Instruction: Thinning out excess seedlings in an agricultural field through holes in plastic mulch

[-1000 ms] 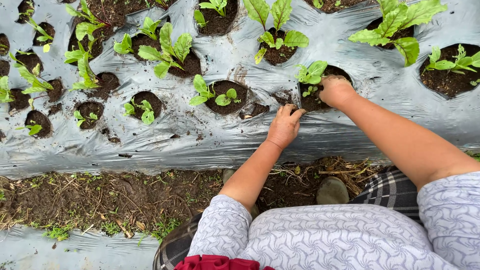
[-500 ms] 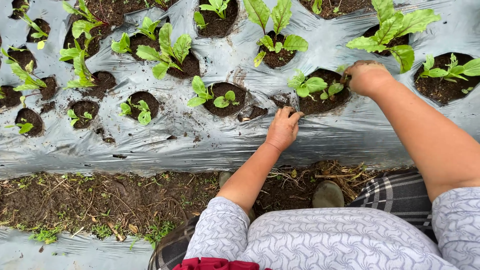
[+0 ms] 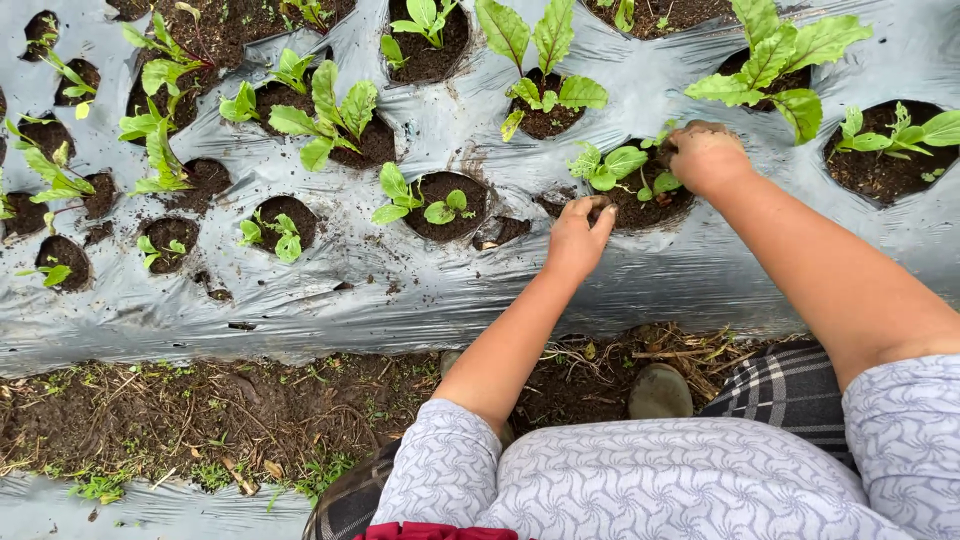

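A small seedling (image 3: pixel 622 170) with pale green leaves grows from a round planting hole (image 3: pixel 650 200) of dark soil, just right of the centre of the frame. The left hand (image 3: pixel 577 238) rests at the lower left edge of this hole, fingers curled down with the fingertips (image 3: pixel 598 212) pressed into the soil; whether they pinch anything cannot be seen. The right hand (image 3: pixel 706 155) sits at the upper right edge of the same hole, just beside the seedling, closed into a loose soil-smeared fist; what it holds, if anything, is hidden. Both bare forearms reach up from the lower right.

The hole is one of many cut into a sheet of silver-grey plastic (image 3: pixel 420 290) that covers the upper two thirds of the frame. Larger leafy plants stand in the holes above, one at top centre (image 3: pixel 540 70) and one at upper right (image 3: pixel 775 65). Smaller seedlings fill the holes to the left (image 3: pixel 420 200).

Below the sheet runs a strip of bare soil (image 3: pixel 200 420) with dry stems and small weeds. At the bottom are the person's patterned pale sleeves (image 3: pixel 640 480), checked dark trousers (image 3: pixel 780 385) and the toe of a boot (image 3: pixel 660 392)
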